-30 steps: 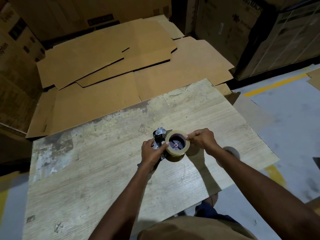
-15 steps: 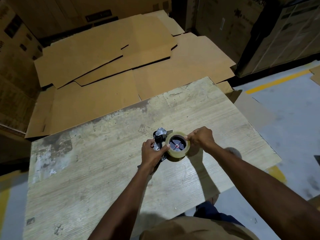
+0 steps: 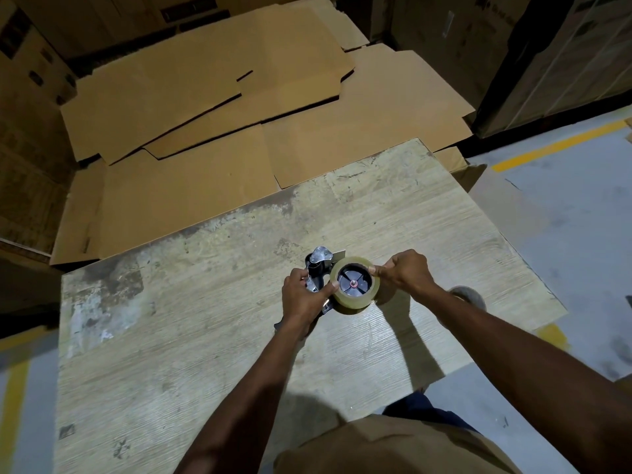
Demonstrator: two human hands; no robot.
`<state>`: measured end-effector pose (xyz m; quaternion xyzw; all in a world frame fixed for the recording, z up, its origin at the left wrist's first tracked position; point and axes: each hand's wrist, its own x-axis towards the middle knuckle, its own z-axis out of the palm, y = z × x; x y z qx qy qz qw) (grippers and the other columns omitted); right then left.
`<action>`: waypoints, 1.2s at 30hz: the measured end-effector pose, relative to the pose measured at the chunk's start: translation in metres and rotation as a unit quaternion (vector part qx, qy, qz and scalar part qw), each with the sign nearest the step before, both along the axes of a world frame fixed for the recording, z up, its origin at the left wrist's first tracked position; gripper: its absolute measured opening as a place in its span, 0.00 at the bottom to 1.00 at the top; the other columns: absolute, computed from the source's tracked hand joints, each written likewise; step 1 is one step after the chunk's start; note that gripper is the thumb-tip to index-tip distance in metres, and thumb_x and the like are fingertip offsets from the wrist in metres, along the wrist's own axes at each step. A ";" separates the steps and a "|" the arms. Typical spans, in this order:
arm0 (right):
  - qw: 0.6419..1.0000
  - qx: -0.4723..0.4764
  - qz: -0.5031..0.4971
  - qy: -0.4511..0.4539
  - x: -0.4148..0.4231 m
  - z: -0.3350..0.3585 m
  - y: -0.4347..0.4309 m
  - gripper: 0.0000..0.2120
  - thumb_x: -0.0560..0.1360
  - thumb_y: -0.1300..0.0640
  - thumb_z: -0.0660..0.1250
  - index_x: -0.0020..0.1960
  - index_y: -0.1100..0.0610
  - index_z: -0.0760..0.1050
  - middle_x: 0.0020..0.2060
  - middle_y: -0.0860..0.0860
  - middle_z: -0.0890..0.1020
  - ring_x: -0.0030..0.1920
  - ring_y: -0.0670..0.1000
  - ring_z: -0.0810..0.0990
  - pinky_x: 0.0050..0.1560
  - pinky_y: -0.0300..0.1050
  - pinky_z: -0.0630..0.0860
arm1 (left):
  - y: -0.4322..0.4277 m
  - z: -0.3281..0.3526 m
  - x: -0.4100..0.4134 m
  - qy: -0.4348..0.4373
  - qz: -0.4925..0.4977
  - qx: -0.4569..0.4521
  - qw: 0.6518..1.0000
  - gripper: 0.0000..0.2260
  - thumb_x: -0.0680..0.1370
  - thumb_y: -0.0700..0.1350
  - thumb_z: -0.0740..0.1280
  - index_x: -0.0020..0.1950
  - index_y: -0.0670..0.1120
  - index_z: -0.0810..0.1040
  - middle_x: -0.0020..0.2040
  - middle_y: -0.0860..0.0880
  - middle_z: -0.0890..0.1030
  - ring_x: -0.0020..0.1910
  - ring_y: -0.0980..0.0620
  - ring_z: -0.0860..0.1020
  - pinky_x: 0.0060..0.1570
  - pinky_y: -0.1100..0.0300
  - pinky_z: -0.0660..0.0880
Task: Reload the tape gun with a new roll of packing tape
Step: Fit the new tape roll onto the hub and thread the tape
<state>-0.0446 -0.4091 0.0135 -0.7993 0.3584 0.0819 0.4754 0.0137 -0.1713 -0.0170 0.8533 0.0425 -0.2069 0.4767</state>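
A clear roll of packing tape (image 3: 354,302) sits on the black spoked hub (image 3: 353,284) of the tape gun (image 3: 318,265), which I hold just above a worn wooden table (image 3: 212,336). My left hand (image 3: 302,299) grips the gun's body, thumb pressed against the roll's left edge. My right hand (image 3: 407,273) pinches the roll's right rim with thumb and fingers. The gun's metal front plate and roller show beyond the roll; its handle is hidden under my left hand.
Flattened cardboard sheets (image 3: 212,107) lie on the floor beyond the table's far edge. Stacked cartons (image 3: 547,46) stand at the back right and left. Grey floor with yellow lines (image 3: 554,145) runs to the right. My shoe (image 3: 468,295) shows past the table's right edge.
Both hands stay on the gun and roll in almost the same place. The view has shifted slightly; no clear movement of the roll on the hub.
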 end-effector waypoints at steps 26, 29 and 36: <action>0.996 -0.081 0.006 -0.033 -0.012 -0.019 0.009 0.17 0.70 0.44 0.81 0.47 0.57 0.84 0.38 0.51 0.87 0.40 0.51 0.86 0.45 0.51 0.83 | -0.009 0.000 -0.013 -0.085 0.002 0.106 0.991 0.31 0.67 0.65 0.78 0.62 0.50 0.74 0.59 0.50 0.76 0.61 0.49 0.72 0.55 0.46 0.76; 0.989 -0.098 0.025 -0.109 -0.020 -0.019 0.021 0.14 0.73 0.50 0.79 0.55 0.55 0.84 0.42 0.52 0.87 0.42 0.50 0.86 0.47 0.48 0.82 | -0.001 -0.002 -0.015 -0.091 -0.017 0.068 0.993 0.30 0.70 0.65 0.77 0.63 0.50 0.76 0.59 0.50 0.75 0.60 0.52 0.68 0.57 0.51 0.72; 0.979 -0.148 0.099 -0.104 -0.019 -0.013 0.025 0.07 0.81 0.56 0.70 0.56 0.56 0.84 0.47 0.56 0.89 0.49 0.58 0.86 0.48 0.50 0.80 | 0.030 0.022 -0.002 -0.017 -0.068 -0.021 0.997 0.23 0.80 0.58 0.70 0.70 0.47 0.79 0.59 0.51 0.80 0.56 0.54 0.78 0.50 0.66 0.71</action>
